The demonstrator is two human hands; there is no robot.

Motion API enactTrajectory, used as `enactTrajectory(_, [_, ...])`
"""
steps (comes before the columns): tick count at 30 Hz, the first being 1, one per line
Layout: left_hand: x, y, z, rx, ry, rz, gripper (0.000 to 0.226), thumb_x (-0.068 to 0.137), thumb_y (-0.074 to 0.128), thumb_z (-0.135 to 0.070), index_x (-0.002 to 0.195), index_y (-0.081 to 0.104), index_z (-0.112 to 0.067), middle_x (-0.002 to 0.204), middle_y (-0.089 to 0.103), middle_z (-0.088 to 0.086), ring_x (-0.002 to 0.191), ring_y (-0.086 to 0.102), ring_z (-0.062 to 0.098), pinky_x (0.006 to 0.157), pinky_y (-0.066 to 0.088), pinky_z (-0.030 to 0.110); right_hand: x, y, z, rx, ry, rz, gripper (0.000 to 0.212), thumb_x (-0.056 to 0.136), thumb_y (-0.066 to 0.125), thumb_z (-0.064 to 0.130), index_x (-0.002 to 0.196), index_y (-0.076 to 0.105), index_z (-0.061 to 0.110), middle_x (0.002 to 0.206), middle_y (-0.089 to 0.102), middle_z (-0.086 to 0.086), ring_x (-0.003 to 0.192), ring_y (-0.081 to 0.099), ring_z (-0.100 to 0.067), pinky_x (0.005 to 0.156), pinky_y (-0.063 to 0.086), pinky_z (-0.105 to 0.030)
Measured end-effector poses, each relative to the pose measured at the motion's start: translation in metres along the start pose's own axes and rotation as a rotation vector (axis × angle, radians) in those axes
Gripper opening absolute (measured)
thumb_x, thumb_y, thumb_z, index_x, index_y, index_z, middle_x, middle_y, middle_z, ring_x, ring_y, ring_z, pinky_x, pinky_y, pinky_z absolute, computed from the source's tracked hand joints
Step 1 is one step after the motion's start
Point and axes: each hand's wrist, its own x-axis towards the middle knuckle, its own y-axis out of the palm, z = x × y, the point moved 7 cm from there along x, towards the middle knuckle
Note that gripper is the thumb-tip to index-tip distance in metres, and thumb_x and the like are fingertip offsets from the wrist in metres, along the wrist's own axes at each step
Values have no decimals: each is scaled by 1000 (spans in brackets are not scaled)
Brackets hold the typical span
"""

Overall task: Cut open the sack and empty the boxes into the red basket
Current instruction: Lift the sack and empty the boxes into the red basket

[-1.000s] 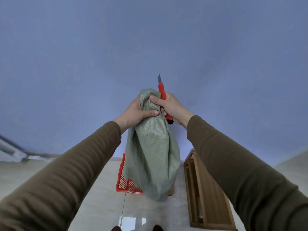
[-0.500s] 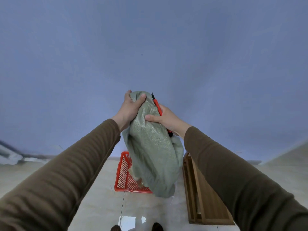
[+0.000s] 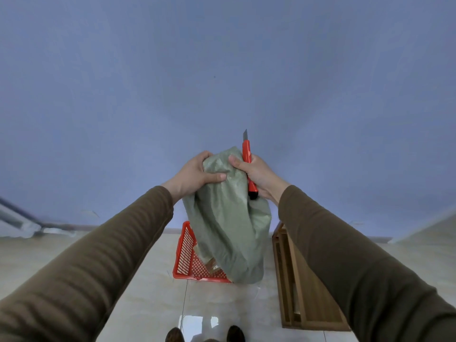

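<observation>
- Two brown sleeves reach forward, holding one grey-green sack (image 3: 228,213) raised; no writing is readable on anything.
- Left hand (image 3: 195,174) clutches the sack's top.
- Right hand (image 3: 259,174) pinches the sack and clasps one orange utility knife (image 3: 248,166), blade up.
- Below the grip, one red basket (image 3: 187,257) on glossy pale floor tiles (image 3: 148,292), a box (image 3: 212,264) partly showing inside.
- Right of it, a wooden frame (image 3: 303,287); beyond, a blue wall (image 3: 222,70).

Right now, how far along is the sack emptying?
Nearly done, it seems: cardboard boxes already lie in the red basket. In hand: left hand and right hand, also gripping the utility knife, hold the sack upended above it. Whether anything remains inside is hidden.
</observation>
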Motion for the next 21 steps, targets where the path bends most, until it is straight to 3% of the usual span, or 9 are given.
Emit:
enactTrajectory(2, [3,-11,2,-52,-23,-70,40,83,88,-21,107,57,-16,100,75,2,88,75,15,76,58,27,-1,-4,8,-192,-38,46,63,90,81,28,144,52,12,111,70,-3,60,62,-10,52,54,-23])
enactTrajectory(4, [4,-15,-1,-91,-35,-74,39,84,87,-21,110,59,-13,100,76,3,88,76,17,75,60,27,-2,-8,11,-378,-48,81,97,87,86,23,163,25,28,147,47,11,104,63,-8,88,58,-28])
enactTrajectory(6, [5,-14,-11,-114,-24,-46,37,85,86,-19,114,67,-8,101,80,5,90,78,18,73,61,25,-4,-3,9,-404,-50,143,107,85,87,17,166,17,29,161,39,10,138,53,-11,114,47,-35])
enactTrajectory(9, [9,-13,-30,-209,18,-84,34,87,83,-18,116,74,-2,104,82,7,93,80,19,78,62,27,2,-3,19,-271,-87,67,75,86,85,14,152,50,15,139,70,-5,123,70,-19,105,55,-38])
enactTrajectory(11, [12,-15,-44,-283,70,-169,34,90,81,-21,117,73,-2,106,81,8,94,79,18,84,62,31,10,-6,33,-134,-131,-45,56,87,84,14,138,63,9,125,77,-9,114,75,-25,104,57,-44])
enactTrajectory(14, [17,-28,-63,-128,187,-369,53,87,84,-32,129,54,-21,118,70,2,99,73,10,88,58,25,20,-11,56,-75,-211,-179,46,88,83,12,131,67,5,120,78,-12,110,76,-28,103,58,-48])
enactTrajectory(17, [18,-22,-71,106,350,-308,83,86,84,-28,153,35,-29,146,44,2,131,53,10,113,42,22,22,-13,63,-15,-224,-245,40,93,78,12,130,67,1,119,78,-17,109,76,-32,100,59,-51])
enactTrajectory(19, [17,-12,-64,174,365,-251,99,83,87,-31,161,26,-30,147,34,-4,132,42,-3,111,31,10,20,-8,59,49,-207,-242,37,96,76,14,129,67,-2,119,77,-21,109,76,-36,98,59,-53])
enactTrajectory(21, [16,-2,-54,115,324,-202,114,76,92,-32,163,16,-35,150,30,-3,135,40,1,108,32,11,18,0,47,151,-145,-226,39,98,74,18,128,67,-5,119,75,-26,110,74,-40,99,59,-55])
